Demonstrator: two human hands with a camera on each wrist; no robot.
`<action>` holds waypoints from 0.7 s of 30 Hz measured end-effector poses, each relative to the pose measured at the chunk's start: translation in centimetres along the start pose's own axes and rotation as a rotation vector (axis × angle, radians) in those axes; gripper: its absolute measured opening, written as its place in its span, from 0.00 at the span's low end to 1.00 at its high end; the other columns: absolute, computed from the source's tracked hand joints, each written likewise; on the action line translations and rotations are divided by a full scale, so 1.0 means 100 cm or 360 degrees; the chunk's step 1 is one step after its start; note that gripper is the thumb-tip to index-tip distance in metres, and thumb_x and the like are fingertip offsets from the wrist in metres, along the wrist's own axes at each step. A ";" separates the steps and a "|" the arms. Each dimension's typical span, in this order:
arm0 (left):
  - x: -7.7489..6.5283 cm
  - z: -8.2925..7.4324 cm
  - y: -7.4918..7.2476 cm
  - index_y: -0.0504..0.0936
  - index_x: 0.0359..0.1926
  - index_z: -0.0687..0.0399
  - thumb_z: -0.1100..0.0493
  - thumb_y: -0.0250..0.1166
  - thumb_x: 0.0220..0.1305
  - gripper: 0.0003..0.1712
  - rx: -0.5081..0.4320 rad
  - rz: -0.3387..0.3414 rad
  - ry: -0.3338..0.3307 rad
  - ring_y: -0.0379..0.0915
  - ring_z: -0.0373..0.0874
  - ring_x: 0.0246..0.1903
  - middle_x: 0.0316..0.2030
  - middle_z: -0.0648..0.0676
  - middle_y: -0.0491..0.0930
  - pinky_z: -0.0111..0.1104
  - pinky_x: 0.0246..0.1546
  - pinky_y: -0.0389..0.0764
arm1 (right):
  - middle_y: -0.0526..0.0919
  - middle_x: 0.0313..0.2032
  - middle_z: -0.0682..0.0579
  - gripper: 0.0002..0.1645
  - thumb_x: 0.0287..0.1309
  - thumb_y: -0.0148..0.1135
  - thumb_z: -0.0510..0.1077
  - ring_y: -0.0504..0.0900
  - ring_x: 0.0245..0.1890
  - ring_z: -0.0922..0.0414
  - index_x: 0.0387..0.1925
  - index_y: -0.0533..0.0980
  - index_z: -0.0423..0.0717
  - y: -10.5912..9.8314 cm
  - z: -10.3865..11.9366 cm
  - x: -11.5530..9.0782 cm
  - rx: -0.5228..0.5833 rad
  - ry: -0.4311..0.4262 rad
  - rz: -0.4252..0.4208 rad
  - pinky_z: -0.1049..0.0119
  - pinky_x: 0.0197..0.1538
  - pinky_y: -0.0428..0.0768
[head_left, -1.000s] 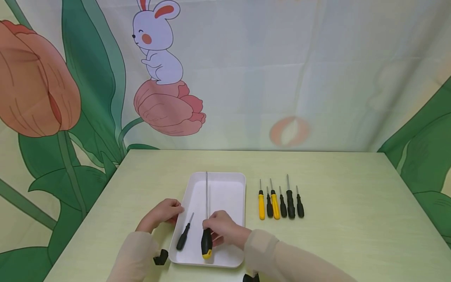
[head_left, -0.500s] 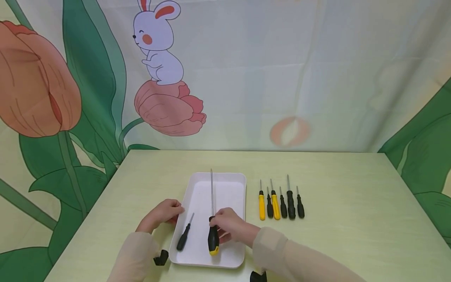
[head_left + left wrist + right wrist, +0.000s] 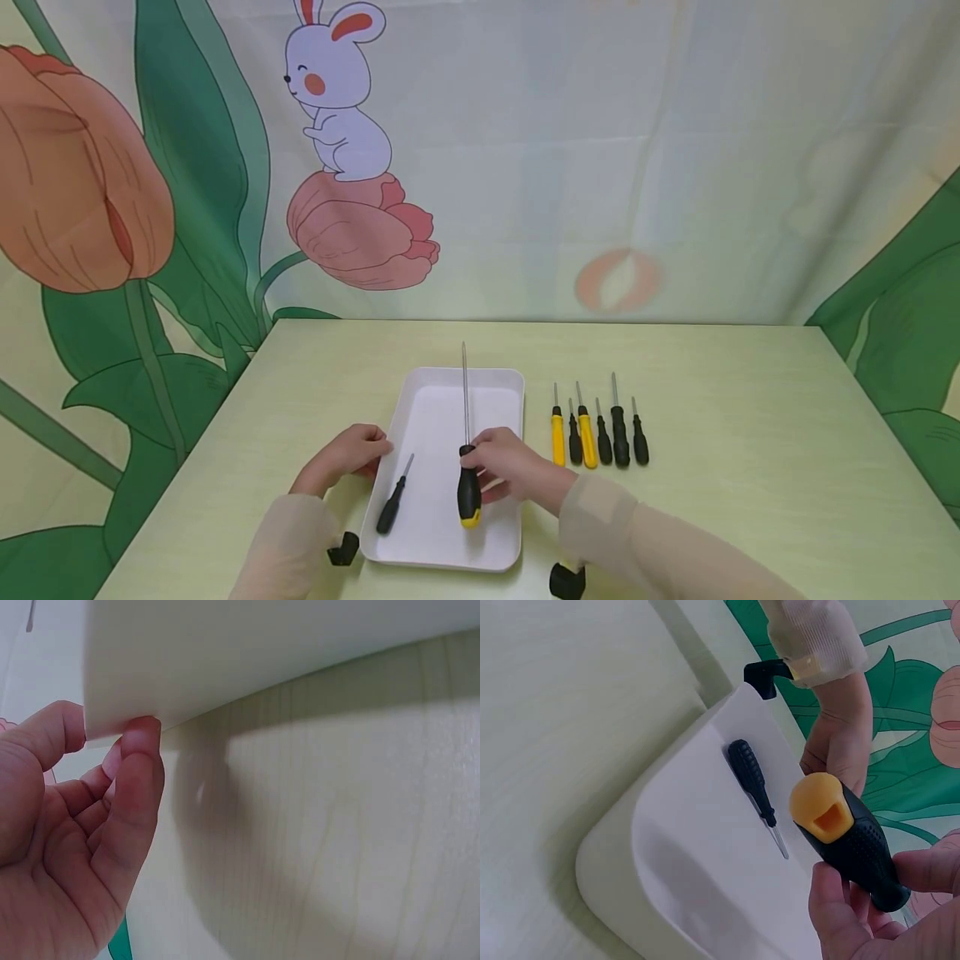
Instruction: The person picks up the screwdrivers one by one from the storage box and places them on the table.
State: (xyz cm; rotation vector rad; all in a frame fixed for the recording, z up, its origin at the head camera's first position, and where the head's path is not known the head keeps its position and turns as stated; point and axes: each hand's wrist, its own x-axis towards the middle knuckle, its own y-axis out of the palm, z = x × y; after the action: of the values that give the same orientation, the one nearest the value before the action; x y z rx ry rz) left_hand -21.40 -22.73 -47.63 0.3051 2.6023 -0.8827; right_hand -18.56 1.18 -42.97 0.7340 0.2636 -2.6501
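My right hand (image 3: 510,467) holds a long screwdriver (image 3: 469,493) with a black handle and yellow end over the white tray (image 3: 498,542). Its shaft points away toward the back of the table. In the right wrist view, thumb and fingers pinch the handle (image 3: 859,844) near its collar. A small black screwdriver (image 3: 392,507) lies in the left part of the tray, tip pointing away. My left hand (image 3: 348,457) grips the tray's left rim; in the left wrist view, thumb and fingers (image 3: 135,795) pinch the tray edge (image 3: 150,690).
Right of the tray, several screwdrivers lie in a row on the table, among them a yellow one (image 3: 557,435) and a long black one (image 3: 619,442). A printed cloth (image 3: 510,167) hangs behind the table (image 3: 750,467).
My right hand has carried the long screwdriver rightward and away from me, up off the tray's middle. The left hand stays at the tray's rim.
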 end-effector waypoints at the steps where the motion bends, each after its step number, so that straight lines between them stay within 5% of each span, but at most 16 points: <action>1: 0.000 0.000 0.000 0.71 0.31 0.64 0.61 0.52 0.59 0.08 -0.0001 -0.0002 0.0000 0.70 0.39 0.21 0.23 0.52 0.73 0.32 0.26 0.75 | 0.76 0.31 0.44 0.12 0.52 0.54 0.38 0.76 0.25 0.54 0.39 0.68 0.37 -0.002 0.001 0.000 0.0005 -0.0003 0.0003 0.61 0.27 0.79; 21: 0.001 0.000 0.001 0.71 0.31 0.64 0.61 0.53 0.59 0.08 0.0032 -0.0024 -0.0034 0.70 0.40 0.21 0.24 0.53 0.73 0.32 0.26 0.74 | 0.75 0.31 0.45 0.13 0.54 0.53 0.38 0.75 0.25 0.55 0.41 0.68 0.36 -0.049 0.005 0.002 0.0057 -0.0065 -0.0076 0.62 0.29 0.79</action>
State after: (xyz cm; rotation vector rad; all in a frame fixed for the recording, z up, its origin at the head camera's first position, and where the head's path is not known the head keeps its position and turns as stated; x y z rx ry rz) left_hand -21.46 -22.67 -47.74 0.2806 2.5810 -0.9124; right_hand -20.88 5.42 -42.26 0.6925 0.2257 -2.7185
